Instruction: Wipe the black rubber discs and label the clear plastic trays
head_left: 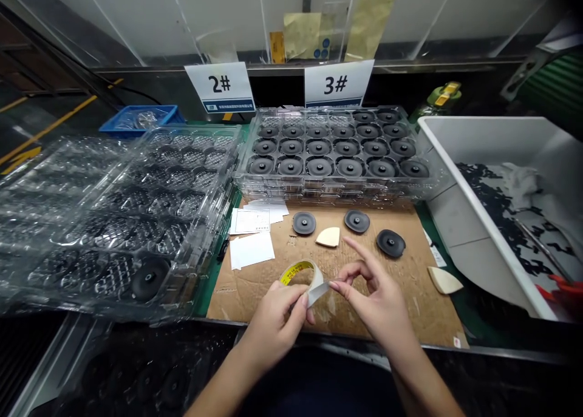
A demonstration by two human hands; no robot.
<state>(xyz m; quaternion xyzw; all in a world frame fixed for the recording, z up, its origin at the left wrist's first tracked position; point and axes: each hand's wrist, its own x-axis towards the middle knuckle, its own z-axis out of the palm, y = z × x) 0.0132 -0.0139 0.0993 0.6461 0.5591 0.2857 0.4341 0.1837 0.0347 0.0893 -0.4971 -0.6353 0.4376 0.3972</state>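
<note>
At lower centre, I see the left hand (277, 317) gripping a ring-shaped tape roll (317, 276) and the right hand (376, 292) pinching its pale, thin strip (318, 294), over scuffed cardboard (250, 289) bearing matte black discs (303, 223).

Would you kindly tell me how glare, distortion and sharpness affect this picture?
In the head view, bright glints streak the clear trays at left, partly masking their pockets; wide-angle distortion seems to stretch the bin at right; the top right corner falls dark; the left hand, right hand and tape look fairly clear.
</note>
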